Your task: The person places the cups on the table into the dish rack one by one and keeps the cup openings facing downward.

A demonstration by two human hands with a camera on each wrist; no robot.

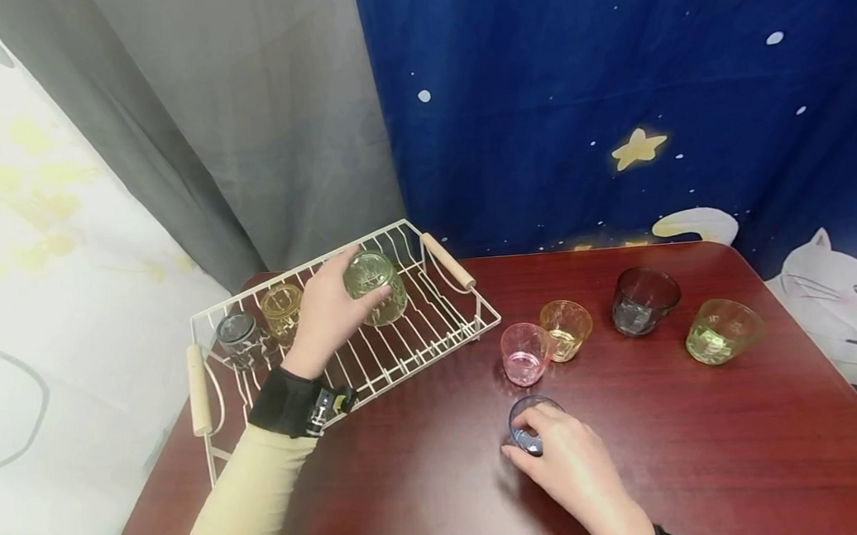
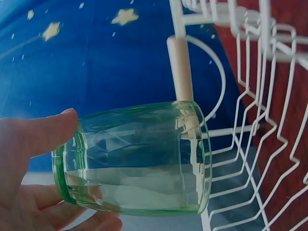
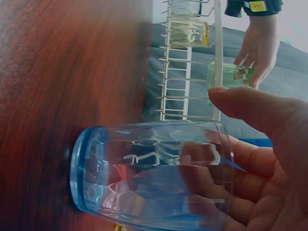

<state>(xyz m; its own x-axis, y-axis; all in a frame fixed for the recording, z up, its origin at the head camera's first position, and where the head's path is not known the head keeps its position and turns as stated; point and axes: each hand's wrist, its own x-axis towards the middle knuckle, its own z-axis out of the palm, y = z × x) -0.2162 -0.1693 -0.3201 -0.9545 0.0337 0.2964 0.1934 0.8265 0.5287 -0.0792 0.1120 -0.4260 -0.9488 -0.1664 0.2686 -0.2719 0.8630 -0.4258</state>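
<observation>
My left hand (image 1: 330, 307) holds a green glass (image 1: 381, 291) by its base, thumb on one side and fingers on the other. The glass is upside down, its rim facing the white wire rack (image 1: 362, 384), above the rack's floor. A grey glass (image 1: 237, 335) and a yellow glass (image 1: 280, 307) sit upside down in the rack's left part. My right hand (image 1: 576, 460) is around a blue glass (image 3: 154, 175) standing upright on the table. The fingers (image 3: 250, 156) lie behind it, while the thumb stands apart from its side in the right wrist view.
Upright on the dark red table (image 1: 429, 483) stand a pink glass (image 1: 524, 360), an amber glass (image 1: 568, 324), a dark grey glass (image 1: 643, 302) and a light green glass (image 1: 720, 334). The rack has wooden handles (image 1: 449, 259) at both ends. Curtains (image 1: 537, 111) hang behind the table.
</observation>
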